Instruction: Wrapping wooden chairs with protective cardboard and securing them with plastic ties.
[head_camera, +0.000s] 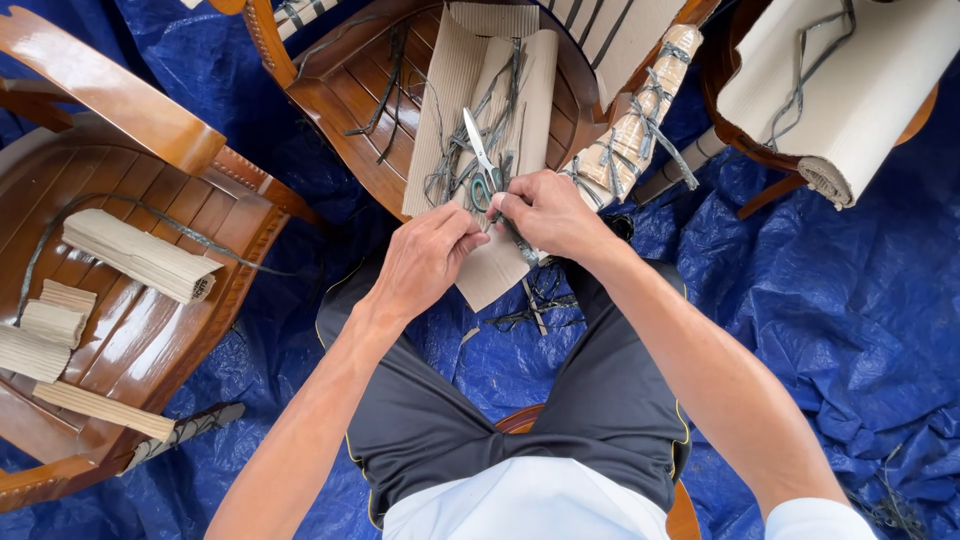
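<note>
Fingers of the left hand and right hand pinch together on a grey strap at frame centre, pinning the cardboard sheet; scissors lie just above on the chair.

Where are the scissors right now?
Head view, top centre: the scissors lie on the cardboard among cut straps, just above the right hand.
</note>
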